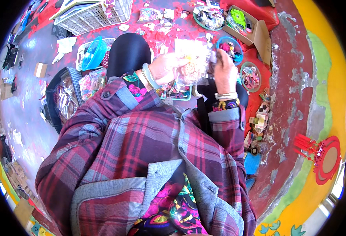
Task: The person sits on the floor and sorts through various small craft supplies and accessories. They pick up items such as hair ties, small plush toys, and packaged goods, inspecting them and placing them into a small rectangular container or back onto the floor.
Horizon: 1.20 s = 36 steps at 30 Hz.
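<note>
Between my hands, over my knees, hangs a clear plastic bag [193, 67] with small pale and yellowish pieces inside, washed out by bright light. My left hand [166, 70] grips its left side, fingers closed on the plastic. To the right of the bag my right hand [224, 74] is closed, with thumb and fingertips pinched at a small greyish thing that I cannot make out. Partly hidden below the bag, a shallow tray [186, 95] of small colourful pieces sits between my legs.
Beyond my right hand stand a blue round basket [240, 55], a round tray of small pieces [251, 76] and a cardboard box [262, 39]. A white basket with a blue bowl [92, 54] is left of my knee. Far left stands a grey crate [94, 19]; a dark tub [53, 98] holds plastic bags.
</note>
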Tool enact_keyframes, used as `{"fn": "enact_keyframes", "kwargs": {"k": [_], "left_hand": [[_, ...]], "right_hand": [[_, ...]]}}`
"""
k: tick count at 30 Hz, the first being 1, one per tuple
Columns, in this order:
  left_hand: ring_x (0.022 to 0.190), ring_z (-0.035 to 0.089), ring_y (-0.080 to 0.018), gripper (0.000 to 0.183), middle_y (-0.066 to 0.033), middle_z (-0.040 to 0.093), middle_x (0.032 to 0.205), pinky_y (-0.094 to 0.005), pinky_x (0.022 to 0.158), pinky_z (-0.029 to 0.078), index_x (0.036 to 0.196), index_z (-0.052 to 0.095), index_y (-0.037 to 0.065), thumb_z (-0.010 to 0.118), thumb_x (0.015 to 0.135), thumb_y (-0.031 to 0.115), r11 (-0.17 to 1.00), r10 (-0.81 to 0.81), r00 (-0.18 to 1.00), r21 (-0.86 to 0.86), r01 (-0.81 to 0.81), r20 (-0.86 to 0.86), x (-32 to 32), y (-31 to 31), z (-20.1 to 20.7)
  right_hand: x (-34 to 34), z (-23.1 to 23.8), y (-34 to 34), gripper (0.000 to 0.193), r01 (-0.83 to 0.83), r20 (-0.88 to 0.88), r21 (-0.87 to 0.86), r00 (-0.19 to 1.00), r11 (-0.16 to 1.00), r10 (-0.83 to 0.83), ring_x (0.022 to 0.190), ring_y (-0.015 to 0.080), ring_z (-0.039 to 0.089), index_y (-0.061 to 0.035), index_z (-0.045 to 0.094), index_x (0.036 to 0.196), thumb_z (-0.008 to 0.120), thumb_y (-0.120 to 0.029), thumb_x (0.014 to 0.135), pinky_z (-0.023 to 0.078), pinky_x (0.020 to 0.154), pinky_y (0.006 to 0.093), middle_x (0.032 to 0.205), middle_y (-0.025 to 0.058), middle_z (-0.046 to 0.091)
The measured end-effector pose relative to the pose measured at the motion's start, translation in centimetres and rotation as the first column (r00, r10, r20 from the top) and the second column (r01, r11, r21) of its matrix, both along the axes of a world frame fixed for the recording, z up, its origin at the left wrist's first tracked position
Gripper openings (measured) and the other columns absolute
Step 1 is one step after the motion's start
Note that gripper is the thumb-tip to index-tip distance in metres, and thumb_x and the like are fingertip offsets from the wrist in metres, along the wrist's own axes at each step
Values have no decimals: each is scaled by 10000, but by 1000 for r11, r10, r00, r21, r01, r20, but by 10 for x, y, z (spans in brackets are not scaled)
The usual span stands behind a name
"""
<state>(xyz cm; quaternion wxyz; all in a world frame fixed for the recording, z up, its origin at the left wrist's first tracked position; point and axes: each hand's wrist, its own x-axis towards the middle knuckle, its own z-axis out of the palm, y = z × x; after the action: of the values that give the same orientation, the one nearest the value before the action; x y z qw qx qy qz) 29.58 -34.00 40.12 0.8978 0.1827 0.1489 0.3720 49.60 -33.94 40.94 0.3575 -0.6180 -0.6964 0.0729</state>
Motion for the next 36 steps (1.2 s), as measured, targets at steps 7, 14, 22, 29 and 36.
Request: {"fn": "enact_keyframes", "kwargs": {"k": [7,14,22,29,36], "left_hand": [[1073,475,-245,363,-138,471,1169,-390,936,375,1201,392,-29,425,885,146,998,7,997,-66,-2,82,-8,4,6],[1085,469,-206,387,-130,475,1180,-336,924,379,1186,390,-30,328,926,250,853,269,918,514,-86,-292,-18,5,14],[1125,437,-276,392,-132,445,1220,-413,967,324,1230,350,11,296,925,251,922,382,907,-4,-388,177,-51,18,38],[1110,454,-238,374,-119,480,1186,-355,931,362,1177,415,19,392,905,274,959,284,947,-54,-278,154,-15,2,37],[758,496,-109,209,26,513,866,-317,718,420,896,513,149,599,805,316,956,271,959,-137,-259,84,-11,-14,38]], "right_hand": [[-18,65,-12,244,41,-182,214,983,976,-1,846,239,565,-28,540,1021,553,-29,778,452,757,315,930,117,583],[-52,24,-45,412,-387,255,115,902,915,349,1081,214,466,-121,546,1066,518,-11,670,352,851,365,1123,53,519],[-12,27,-39,195,-347,-916,-359,309,867,-256,805,175,610,-13,562,995,508,-119,840,501,648,260,906,78,606],[-55,33,-40,242,-341,-940,-334,187,879,-285,765,76,545,10,608,970,648,-114,766,420,714,205,852,0,603],[-60,72,-53,184,-203,550,199,833,959,63,690,194,534,-95,620,870,619,-109,687,415,626,312,693,33,493]]}}
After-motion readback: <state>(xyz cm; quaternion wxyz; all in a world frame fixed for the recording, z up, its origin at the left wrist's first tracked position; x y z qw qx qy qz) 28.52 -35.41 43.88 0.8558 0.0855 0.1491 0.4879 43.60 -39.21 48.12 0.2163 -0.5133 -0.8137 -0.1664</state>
